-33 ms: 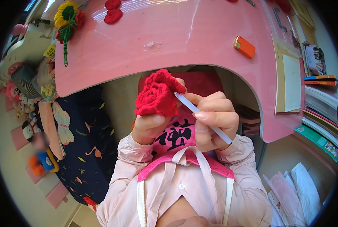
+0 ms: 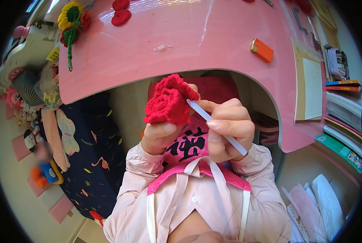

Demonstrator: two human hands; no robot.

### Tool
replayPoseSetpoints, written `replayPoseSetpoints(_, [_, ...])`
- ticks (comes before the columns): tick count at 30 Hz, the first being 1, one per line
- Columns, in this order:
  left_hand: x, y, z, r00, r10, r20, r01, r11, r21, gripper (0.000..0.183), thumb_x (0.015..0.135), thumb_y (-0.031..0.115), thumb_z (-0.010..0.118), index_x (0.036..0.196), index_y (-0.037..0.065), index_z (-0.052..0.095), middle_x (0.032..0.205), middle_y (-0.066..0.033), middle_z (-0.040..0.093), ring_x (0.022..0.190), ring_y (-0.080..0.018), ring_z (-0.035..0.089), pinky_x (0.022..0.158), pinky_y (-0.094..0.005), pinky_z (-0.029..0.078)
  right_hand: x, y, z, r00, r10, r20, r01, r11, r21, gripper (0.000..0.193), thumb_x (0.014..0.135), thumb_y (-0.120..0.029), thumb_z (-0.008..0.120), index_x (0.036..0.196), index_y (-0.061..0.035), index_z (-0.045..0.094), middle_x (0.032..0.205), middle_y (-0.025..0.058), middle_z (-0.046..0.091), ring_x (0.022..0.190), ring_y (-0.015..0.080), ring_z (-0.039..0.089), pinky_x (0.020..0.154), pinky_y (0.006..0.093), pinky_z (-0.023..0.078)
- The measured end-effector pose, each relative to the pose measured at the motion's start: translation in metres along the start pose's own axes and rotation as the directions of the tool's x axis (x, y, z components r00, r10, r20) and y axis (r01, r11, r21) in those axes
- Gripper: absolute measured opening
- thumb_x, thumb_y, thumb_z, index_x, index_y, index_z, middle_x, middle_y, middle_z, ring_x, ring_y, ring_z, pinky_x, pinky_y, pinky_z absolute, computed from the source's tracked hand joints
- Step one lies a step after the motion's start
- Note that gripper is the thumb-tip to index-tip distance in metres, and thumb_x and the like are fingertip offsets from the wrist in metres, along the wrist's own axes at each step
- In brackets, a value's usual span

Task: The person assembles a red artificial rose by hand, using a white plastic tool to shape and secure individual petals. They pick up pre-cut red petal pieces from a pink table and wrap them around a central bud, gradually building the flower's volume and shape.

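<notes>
A red crocheted rose (image 2: 167,103) is in my left hand (image 2: 160,135), with the thumb pressed against its lower side and the other fingers mostly behind it. My right hand (image 2: 232,128) pinches a translucent white glue stick (image 2: 219,125) between thumb and fingers. The stick slants up to the left, and its tip meets the right edge of the rose's petals. Both hands are raised above my lap, just in front of the table's curved edge.
On the pink table (image 2: 148,52) lie an orange lighter (image 2: 262,50), small white scraps (image 2: 161,47), red crocheted pieces (image 2: 121,17) and a yellow crocheted sunflower (image 2: 70,15). Books and papers (image 2: 343,106) are stacked at the right. A dark patterned cloth (image 2: 93,154) covers something at the left.
</notes>
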State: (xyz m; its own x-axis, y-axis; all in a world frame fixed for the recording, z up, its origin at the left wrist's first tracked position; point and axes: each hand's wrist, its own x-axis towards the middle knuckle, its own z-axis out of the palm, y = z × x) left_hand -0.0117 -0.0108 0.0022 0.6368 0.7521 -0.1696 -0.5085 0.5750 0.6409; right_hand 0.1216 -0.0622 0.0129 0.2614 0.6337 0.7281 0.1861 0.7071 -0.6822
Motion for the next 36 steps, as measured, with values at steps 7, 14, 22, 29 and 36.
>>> replayPoseSetpoints(7, [-0.0006,-0.0022,-0.0046,0.993,0.005,0.115,0.007,0.994,-0.105,0.078,0.059,0.028,0.074,0.126,0.005,0.041,0.118,-0.0049,0.042,0.102,-0.0153,0.044,0.09,-0.0306,0.035,0.0034,0.0012,-0.0018,0.998,-0.03,0.053,0.04,0.978,-0.205,0.035,0.061,0.015,0.056,0.094,0.0022,0.057,0.081,0.013,0.056,0.063,0.0229,0.054,0.059,0.0316,0.053])
replayPoseSetpoints(14, [-0.0001,-0.0012,-0.0023,0.993,0.026,0.112,-0.015,0.995,-0.095,0.077,0.06,0.029,0.074,0.125,0.005,0.042,0.118,-0.0054,0.041,0.103,-0.016,0.044,0.09,-0.0298,0.034,0.0051,0.0017,0.001,0.998,-0.03,0.052,0.042,0.971,-0.234,0.033,0.062,0.014,0.058,0.093,0.0026,0.057,0.08,0.0121,0.055,0.062,0.0226,0.052,0.06,0.0319,0.053])
replayPoseSetpoints(22, [0.0021,-0.0023,-0.0028,0.994,0.052,0.097,-0.036,0.987,-0.156,0.075,0.061,0.032,0.072,0.124,0.004,0.043,0.12,-0.0073,0.042,0.111,-0.0197,0.042,0.097,-0.0334,0.032,-0.0008,0.0043,0.0021,0.99,-0.077,0.117,0.112,0.937,-0.329,0.03,0.062,0.009,0.059,0.091,0.0036,0.057,0.08,0.0111,0.054,0.064,0.0234,0.052,0.067,0.0351,0.057])
replayPoseSetpoints(29, [0.0046,-0.0041,-0.0063,0.979,0.102,0.175,-0.06,0.971,-0.231,0.072,0.064,0.036,0.069,0.123,0.005,0.044,0.119,-0.0089,0.045,0.115,-0.0225,0.041,0.101,-0.0359,0.03,0.0014,0.0005,0.001,0.98,-0.091,0.176,0.158,0.893,-0.422,0.028,0.063,0.007,0.059,0.09,0.0034,0.056,0.079,0.0108,0.052,0.067,0.0247,0.055,0.072,0.0375,0.058])
replayPoseSetpoints(36, [0.0042,-0.0043,-0.0044,0.983,0.089,0.158,-0.042,0.959,-0.281,0.069,0.066,0.036,0.068,0.123,0.005,0.044,0.119,-0.0094,0.046,0.117,-0.0237,0.041,0.102,-0.0371,0.03,-0.0004,0.0021,0.0026,0.974,-0.124,0.191,0.199,0.871,-0.449,0.027,0.064,0.004,0.06,0.09,0.0019,0.056,0.079,0.0106,0.052,0.07,0.0252,0.056,0.076,0.0384,0.058])
